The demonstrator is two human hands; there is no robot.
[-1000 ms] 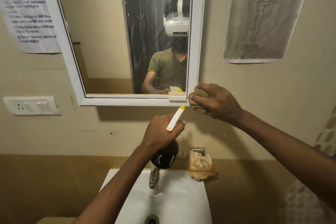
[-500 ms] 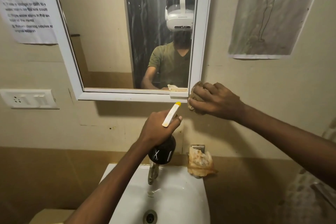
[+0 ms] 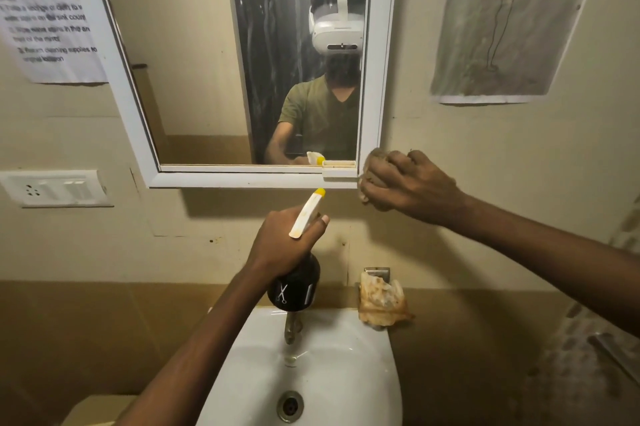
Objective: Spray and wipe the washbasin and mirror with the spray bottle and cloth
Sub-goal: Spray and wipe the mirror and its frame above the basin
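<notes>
A white-framed mirror [image 3: 194, 79] hangs on the wall above a white washbasin [image 3: 349, 373]. My left hand [image 3: 280, 245] grips a black spray bottle [image 3: 294, 290] with a white and yellow nozzle, held over the tap and pointing up at the mirror's lower edge. My right hand [image 3: 405, 183] is closed on a brown cloth [image 3: 375, 162], bunched against the mirror frame's lower right corner. Most of the cloth is hidden under my fingers.
A brass tap [image 3: 292, 330] stands at the basin's back, the drain [image 3: 290, 405] below it. A soap holder with a crumpled wrapper [image 3: 381, 297] sits right of the tap. A switch socket [image 3: 55, 187], a printed notice [image 3: 48, 17] and a drawing [image 3: 502, 20] are on the wall.
The view has tilted down slightly, showing more of the basin. My right hand with the cloth has shifted a little along the frame's lower right corner. The bottle stays held below the mirror.
</notes>
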